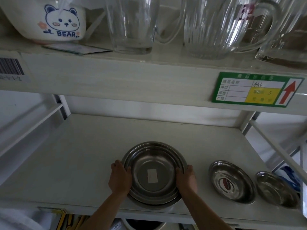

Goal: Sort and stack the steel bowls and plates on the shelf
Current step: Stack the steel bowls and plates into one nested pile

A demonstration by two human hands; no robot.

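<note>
Head view: from above and behind the left hand (120, 178) and right hand (186, 179), facing forward and down, close to them.
Shared: single view only.

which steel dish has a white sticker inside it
The top bowl of the nested stack, gripped at its rim by the left hand and right hand. The two plates to its right show no white sticker.

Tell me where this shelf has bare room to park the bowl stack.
Free: the shelf left of the bowl stack out to the left frame, and the strip behind it. Crowded: right side, where the larger plate and smaller plate sit close together.
</note>
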